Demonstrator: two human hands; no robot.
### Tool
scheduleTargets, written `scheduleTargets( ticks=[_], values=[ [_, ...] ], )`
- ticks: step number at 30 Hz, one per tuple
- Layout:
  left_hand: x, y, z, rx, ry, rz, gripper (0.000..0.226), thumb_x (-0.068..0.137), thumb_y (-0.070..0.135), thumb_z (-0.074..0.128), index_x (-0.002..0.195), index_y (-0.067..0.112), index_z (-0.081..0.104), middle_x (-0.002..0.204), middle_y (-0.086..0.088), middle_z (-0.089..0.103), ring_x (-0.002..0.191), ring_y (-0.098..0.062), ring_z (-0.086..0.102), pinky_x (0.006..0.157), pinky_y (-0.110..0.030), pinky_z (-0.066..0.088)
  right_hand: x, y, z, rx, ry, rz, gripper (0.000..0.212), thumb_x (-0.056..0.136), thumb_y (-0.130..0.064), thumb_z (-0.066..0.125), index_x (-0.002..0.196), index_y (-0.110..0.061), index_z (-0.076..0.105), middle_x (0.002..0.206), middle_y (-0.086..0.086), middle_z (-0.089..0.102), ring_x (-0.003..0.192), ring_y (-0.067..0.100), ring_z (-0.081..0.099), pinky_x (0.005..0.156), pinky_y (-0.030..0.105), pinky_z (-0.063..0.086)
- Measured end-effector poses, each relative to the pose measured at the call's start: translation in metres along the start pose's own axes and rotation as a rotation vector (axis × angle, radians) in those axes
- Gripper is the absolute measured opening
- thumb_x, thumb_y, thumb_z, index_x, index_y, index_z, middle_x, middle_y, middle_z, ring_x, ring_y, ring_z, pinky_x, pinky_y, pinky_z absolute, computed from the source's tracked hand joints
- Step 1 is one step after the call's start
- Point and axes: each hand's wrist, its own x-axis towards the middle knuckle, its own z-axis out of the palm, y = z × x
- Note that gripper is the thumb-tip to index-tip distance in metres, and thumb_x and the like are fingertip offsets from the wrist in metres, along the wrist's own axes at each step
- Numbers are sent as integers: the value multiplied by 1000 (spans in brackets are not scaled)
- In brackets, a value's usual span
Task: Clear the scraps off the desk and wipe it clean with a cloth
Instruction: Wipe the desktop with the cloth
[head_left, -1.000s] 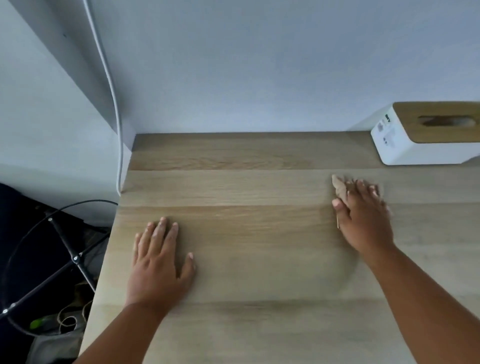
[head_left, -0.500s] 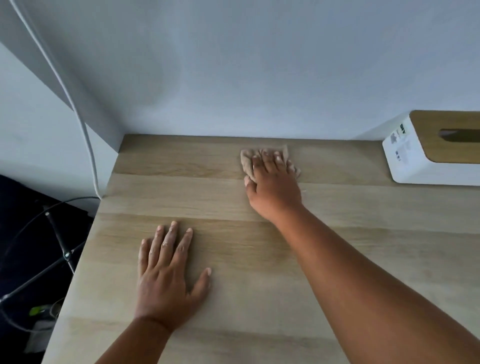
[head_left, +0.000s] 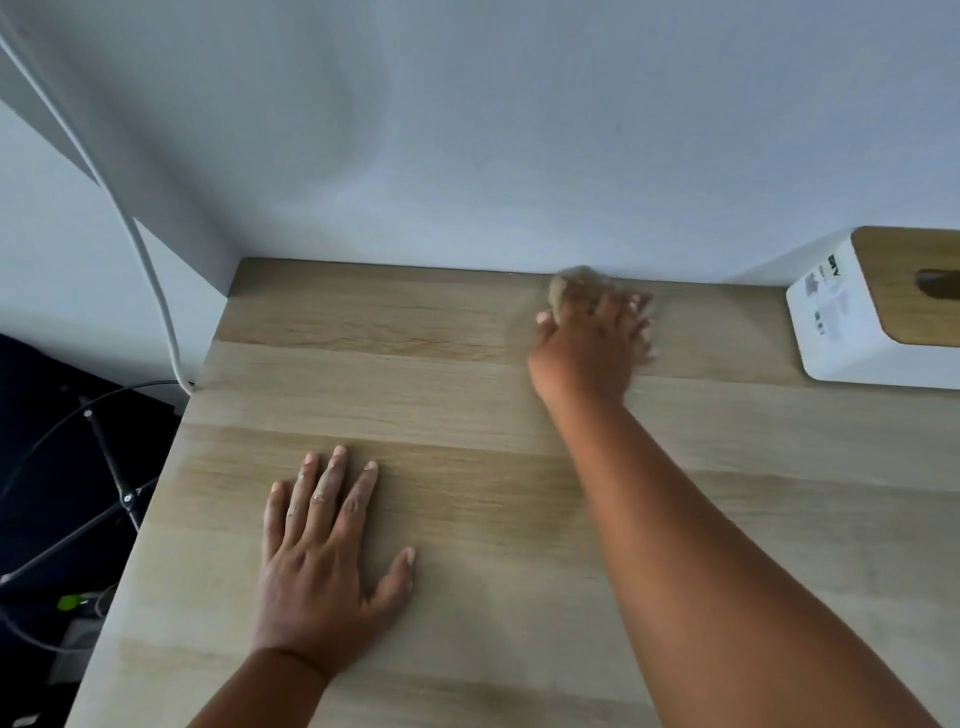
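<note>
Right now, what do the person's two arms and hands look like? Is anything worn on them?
Both forearms are bare as far as the picture shows: no sleeves, watch or bracelet. The left hand is sharp in the picture, with short nails and no ring. The right hand is blurred by motion; a small pale glint on one finger may be a ring, but I cannot tell.

Desk (head_left: 415, 395): light oak woodgrain in paler and darker bands. Cloth (head_left: 569, 283): beige-tan, blurred. Tissue box (head_left: 836, 332): white body, grey-black label print, brown wood-tone lid. Wall (head_left: 467, 130): pale grey-white. Cable (head_left: 150, 270): white. Floor area on the left is dark, with black wires.
</note>
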Motion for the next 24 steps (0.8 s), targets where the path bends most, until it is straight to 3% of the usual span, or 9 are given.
scheduleTargets(
  ticks=[6,11,14,17,21,24],
  values=[
    [1,2,-4,16,-30,-16,89,79,66,54,153,18,45,167,-8,29,157,-29,18,122,-61,21,-19,-74,22,5,-51,-405,60,99,-43,45,154,-20,39,164,18,27,152,43,17,124,61,10],
    [0,3,-4,18,-23,-15,88,79,66,54,152,17,48,166,-9,32,156,-30,22,122,-61,22,-44,-3,9,-31,-76,-584,57,101,-48,40,153,-24,43,166,5,29,154,32,22,126,54,13],
    [1,2,-4,5,-19,-9,89,78,66,55,152,17,47,166,-9,32,156,-30,21,121,-62,22,-51,68,-7,-52,-12,-468,60,99,-56,38,149,-26,48,165,3,33,153,29,27,125,54,19],
    [1,1,-3,-4,-22,-2,89,79,66,56,153,17,46,166,-9,30,157,-30,19,122,-62,21,-32,108,-21,-91,16,-212,62,99,-59,39,150,-24,45,166,8,29,154,32,23,123,57,20],
    [1,1,-4,4,-34,-8,89,79,66,56,153,19,46,167,-8,29,157,-29,18,123,-60,19,-3,67,-15,-51,27,4,67,99,-54,40,157,-20,33,168,12,23,155,41,15,122,63,16],
    [0,1,-4,-1,-31,-10,88,79,66,55,153,18,46,167,-8,30,157,-28,18,124,-60,19,-2,17,-3,-53,-13,-96,66,100,-51,37,158,-19,33,169,14,19,155,43,11,123,63,12]
  ],
)
